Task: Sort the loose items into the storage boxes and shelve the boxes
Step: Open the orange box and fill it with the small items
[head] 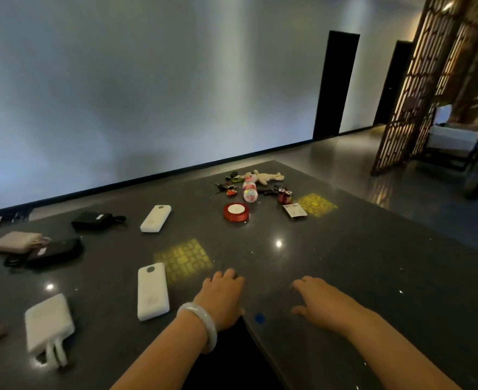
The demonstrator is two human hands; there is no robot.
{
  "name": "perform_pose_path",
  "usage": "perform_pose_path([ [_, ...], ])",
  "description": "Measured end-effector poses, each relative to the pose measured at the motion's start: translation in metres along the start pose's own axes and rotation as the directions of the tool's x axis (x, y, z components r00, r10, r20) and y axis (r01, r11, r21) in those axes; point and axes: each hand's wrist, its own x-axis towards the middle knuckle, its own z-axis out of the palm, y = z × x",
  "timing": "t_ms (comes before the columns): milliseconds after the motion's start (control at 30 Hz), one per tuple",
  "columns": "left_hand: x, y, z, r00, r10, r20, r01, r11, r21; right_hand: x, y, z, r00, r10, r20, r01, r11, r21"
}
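Note:
My left hand (223, 298) and my right hand (321, 301) lie palm down on the dark stone table (344, 277), holding nothing, fingers relaxed. A white power bank (152, 291) lies just left of my left hand. Farther left lies a white charger with a cable (49, 323). Another white power bank (156, 218) sits mid-table. A red ribbon roll (236, 212), a small bottle (250, 191), a plush toy (264, 177), keys (226, 188), batteries (284, 195) and a small card (294, 210) are grouped at the far side.
On the left are a black pouch (93, 220), a black power bank with a cable (53, 252) and a beige pouch (17, 241). A blue dot (259, 318) marks the near table edge. A wooden lattice screen (418, 94) and a chair (454, 147) stand at right.

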Motion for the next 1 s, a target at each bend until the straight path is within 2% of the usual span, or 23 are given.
perform_pose_path([
  [133, 0.041, -0.008, -0.002, 1.0, -0.02, 0.001, 0.02, 0.999, -0.036, 0.047, 0.015, -0.009, 1.0, 0.025, -0.005, -0.025, 0.999, 0.026],
  [367, 0.114, -0.023, -0.001, 0.995, -0.102, 0.025, 0.103, 0.99, -0.096, 0.126, 0.04, -0.023, 0.999, 0.032, -0.016, -0.028, 0.983, 0.18],
  [600, 0.181, -0.049, 0.024, 0.969, -0.23, 0.086, 0.243, 0.953, -0.182, 0.181, 0.051, -0.004, 0.995, 0.042, 0.087, -0.065, 0.957, 0.282],
  [867, 0.286, -0.098, 0.018, 0.966, -0.252, 0.066, 0.26, 0.94, -0.22, 0.235, 0.053, -0.004, 0.979, 0.149, 0.139, -0.181, 0.949, 0.259],
  [1000, 0.33, -0.122, 0.022, 0.97, -0.239, 0.044, 0.243, 0.956, -0.162, 0.269, 0.046, -0.01, 0.975, 0.185, 0.121, -0.21, 0.946, 0.247],
])
